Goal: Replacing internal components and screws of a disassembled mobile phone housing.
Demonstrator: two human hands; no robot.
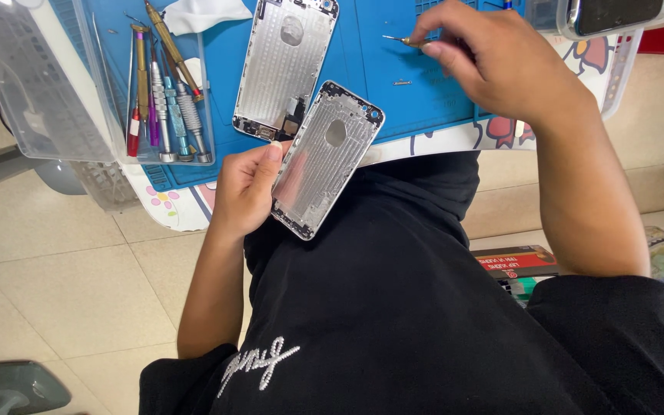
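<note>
My left hand [244,188] grips a bare silver phone housing [326,157] by its left edge, inner side up, tilted over my lap near the table's front edge. A second silver phone housing [284,65] lies flat on the blue work mat [393,84] just beyond it. My right hand [493,65] hovers over the mat and pinches a small screwdriver [400,39] whose thin tip points left.
A clear plastic tray [164,150] with several precision screwdrivers sits at the mat's left, next to a clear lid [32,84]. A white cloth [201,14] lies at the back. A dark phone [616,14] rests at the top right. Boxes [516,263] lie on the tiled floor.
</note>
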